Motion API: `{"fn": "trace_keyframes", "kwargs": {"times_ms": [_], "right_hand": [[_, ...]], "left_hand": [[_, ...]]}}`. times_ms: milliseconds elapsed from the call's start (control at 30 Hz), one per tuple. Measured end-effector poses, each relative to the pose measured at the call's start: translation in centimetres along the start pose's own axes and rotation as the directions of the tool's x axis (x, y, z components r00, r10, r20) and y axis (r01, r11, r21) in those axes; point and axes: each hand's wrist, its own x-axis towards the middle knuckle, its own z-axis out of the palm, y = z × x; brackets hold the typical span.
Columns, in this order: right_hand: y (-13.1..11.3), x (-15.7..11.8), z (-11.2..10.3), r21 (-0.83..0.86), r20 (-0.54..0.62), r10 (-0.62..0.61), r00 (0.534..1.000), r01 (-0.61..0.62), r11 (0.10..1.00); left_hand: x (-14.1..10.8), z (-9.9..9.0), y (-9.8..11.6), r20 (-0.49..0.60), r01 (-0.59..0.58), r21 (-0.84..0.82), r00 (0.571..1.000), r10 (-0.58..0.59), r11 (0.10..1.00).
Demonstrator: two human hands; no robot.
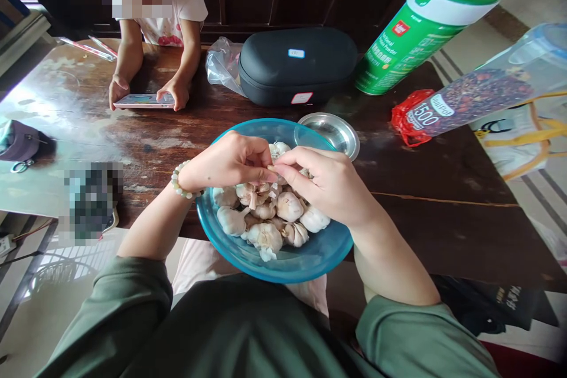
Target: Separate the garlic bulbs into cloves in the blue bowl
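A translucent blue bowl [283, 269] holding several whole garlic bulbs [290, 207] sits at the table's near edge. Above the bulbs, my left hand [234, 159], with a beaded bracelet at its wrist, pinches a small pale piece of garlic [273, 170]. The fingertips of my right hand [323, 180] are pressed together at the same piece, touching or nearly touching the left fingertips. Thin bits of white skin lie on the bulbs just below. Behind the bowl's right rim stands a shiny metal bowl [334, 130], partly hidden by my right hand.
Across the wooden table [425, 171], a person holds a phone [144, 100]. A black case [296, 65], a plastic bag [224, 65], a green canister [420, 35] and a clear grain container [482, 88] stand at the back. A small pouch [20, 142] lies far left.
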Motion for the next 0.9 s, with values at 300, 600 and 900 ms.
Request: {"fn": "trace_keyframes", "kwargs": {"times_ms": [300,600,900], "right_hand": [[-0.07,0.01,0.01,-0.001,-0.011,-0.027,1.0,0.027,1.0],[0.04,0.0,-0.06,0.014,-0.001,-0.019,1.0,0.019,1.0],[0.13,-0.03,-0.01,0.02,0.006,-0.013,1.0,0.013,1.0]], "left_hand": [[0.09,-0.05,0.05,-0.053,-0.023,0.091,0.998,0.028,0.996],[0.02,0.03,0.06,-0.01,0.011,-0.018,1.0,-0.011,1.0],[0.09,0.07,0.01,-0.03,-0.014,0.05,0.999,0.015,0.999]]}}
